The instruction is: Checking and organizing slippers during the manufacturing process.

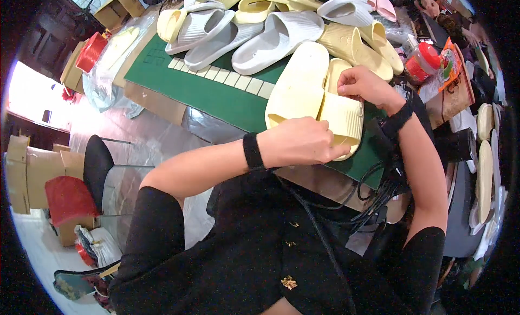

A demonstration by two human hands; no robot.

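Two pale-yellow slides (317, 95) at table's 6 o'clock edge | left hand (298, 141) grasps heel end | right hand (365, 84) pinches strap at 1 o'clock | advice: keep soles aligned, grip firm.

2 slippers (319, 98) lay side by side on the mat (216, 92), at its near right corner. Behind them on the mat sat a heap of slippers (260, 27). A jar (422, 63) stood right of the mat, a spool (92, 49) left of it.
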